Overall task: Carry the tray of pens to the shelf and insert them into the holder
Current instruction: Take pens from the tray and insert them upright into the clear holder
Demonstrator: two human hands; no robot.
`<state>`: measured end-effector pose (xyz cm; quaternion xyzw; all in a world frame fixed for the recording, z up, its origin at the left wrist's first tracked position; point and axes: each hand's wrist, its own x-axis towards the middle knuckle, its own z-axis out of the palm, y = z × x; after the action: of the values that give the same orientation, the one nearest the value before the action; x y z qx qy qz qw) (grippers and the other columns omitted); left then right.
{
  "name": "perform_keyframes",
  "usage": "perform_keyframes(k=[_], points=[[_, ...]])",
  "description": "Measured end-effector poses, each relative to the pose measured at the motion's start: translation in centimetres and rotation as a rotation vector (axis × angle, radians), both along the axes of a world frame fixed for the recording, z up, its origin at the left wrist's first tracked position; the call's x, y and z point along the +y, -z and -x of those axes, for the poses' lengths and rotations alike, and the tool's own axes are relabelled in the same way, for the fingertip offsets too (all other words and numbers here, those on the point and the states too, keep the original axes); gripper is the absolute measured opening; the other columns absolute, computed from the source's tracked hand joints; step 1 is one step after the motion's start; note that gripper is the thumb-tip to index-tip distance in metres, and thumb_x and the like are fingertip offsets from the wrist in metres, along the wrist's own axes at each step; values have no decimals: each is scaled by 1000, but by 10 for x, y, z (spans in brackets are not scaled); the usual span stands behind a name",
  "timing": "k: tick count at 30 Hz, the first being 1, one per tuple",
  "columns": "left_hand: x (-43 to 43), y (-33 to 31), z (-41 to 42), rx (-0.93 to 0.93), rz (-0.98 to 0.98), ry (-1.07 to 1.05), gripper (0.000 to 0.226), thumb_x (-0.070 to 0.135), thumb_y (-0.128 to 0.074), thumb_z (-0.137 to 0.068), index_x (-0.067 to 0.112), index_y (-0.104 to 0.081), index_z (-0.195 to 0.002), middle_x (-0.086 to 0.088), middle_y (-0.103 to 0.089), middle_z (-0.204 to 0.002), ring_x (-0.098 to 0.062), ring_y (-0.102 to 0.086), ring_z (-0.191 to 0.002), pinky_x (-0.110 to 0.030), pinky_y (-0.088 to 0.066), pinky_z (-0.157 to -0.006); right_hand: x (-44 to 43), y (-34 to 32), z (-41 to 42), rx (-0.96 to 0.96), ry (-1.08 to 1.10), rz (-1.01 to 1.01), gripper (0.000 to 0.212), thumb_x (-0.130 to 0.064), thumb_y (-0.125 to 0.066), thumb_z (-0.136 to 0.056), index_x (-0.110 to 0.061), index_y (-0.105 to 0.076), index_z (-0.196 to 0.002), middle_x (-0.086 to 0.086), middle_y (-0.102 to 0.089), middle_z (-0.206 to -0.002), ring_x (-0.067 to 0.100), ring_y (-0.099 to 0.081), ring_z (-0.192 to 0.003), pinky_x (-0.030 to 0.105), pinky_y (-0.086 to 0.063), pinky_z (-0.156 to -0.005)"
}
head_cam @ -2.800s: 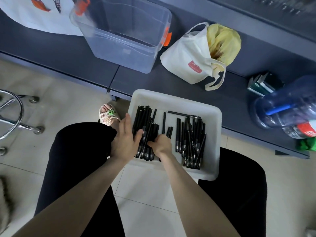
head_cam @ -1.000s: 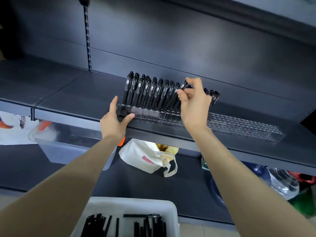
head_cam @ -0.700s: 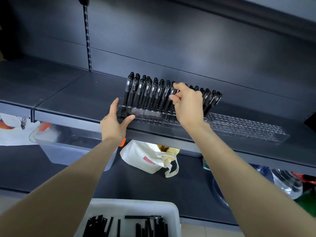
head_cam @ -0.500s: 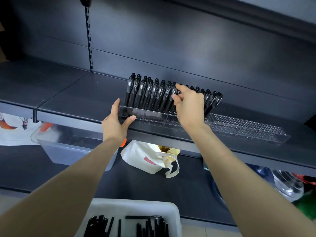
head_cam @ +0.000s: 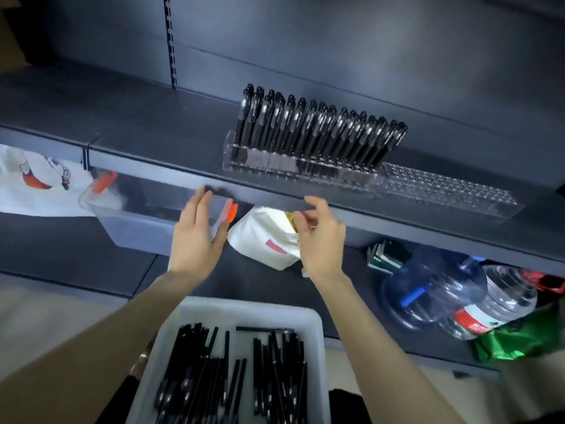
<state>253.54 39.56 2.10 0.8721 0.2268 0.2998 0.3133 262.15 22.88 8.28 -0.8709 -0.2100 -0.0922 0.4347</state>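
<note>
Your left hand (head_cam: 195,237) is hovering, fingers straight, together, empty. Right hand (head_cam: 322,240) is blurring; fingers curling loosely, seemingly empty. Smooth white plastic tray (head_cam: 244,305) of slim black pens (head_cam: 229,377) is sitting below you, near end cropped. Clear gridded holder (head_cam: 443,191) is half-filled on the shelf (head_cam: 153,127).

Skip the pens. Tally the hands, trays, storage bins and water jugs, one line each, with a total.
Hands: 2, left hand and right hand
Tray: 1
Storage bin: 1
Water jugs: 2, blue jug and clear jug
Total: 6
</note>
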Motion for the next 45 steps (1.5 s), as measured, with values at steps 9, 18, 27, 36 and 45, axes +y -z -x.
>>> perform_keyframes(k=[9,18,27,36,45], points=[[-36,125,157,472,83,-35,55,25,-57,-86,-4,-45,-131,-23,-42,-135,-40,-42,-120,-47,-39,-96,-13,160,125,490,-132,254,25,-12,-55,-93,-4,-58,-117,13,-68,-96,26,-63,-91,33,-50,-81],[-55,172,186,515,133,-42,63,19,-59,-90,-5,-31,-141,-26,-35,-144,-44,-36,-131,-51,-46,-95,-1,238,179,908,-134,355,50,-28,-56,-94,-7,-42,-137,9,-47,-138,25,-49,-124,32,-40,-105],[-55,174,184,489,140,-69,56,28,-48,-95,-6,-36,-139,-24,-37,-144,-40,-41,-130,-45,-47,-92,6,251,179,919,-58,428,24,-21,-63,-88,-9,-64,-109,5,-68,-104,21,-63,-99,24,-46,-79],[-56,168,180,498,211,-78,56,22,-50,-95,-3,-31,-141,-22,-30,-148,-38,-30,-136,-48,-34,-107,8,235,180,911,-92,378,27,-13,-44,-95,-8,-56,-118,7,-66,-105,24,-63,-88,34,-53,-75],[-40,93,121,369,322,255,44,24,-46,-98,15,-41,-141,-4,-42,-143,-20,-44,-127,-21,-31,-104,-36,128,110,944,-285,-17,26,1,-56,-91,-3,-65,-114,-1,-62,-84,9,-55,-64,20,-54,-66]])
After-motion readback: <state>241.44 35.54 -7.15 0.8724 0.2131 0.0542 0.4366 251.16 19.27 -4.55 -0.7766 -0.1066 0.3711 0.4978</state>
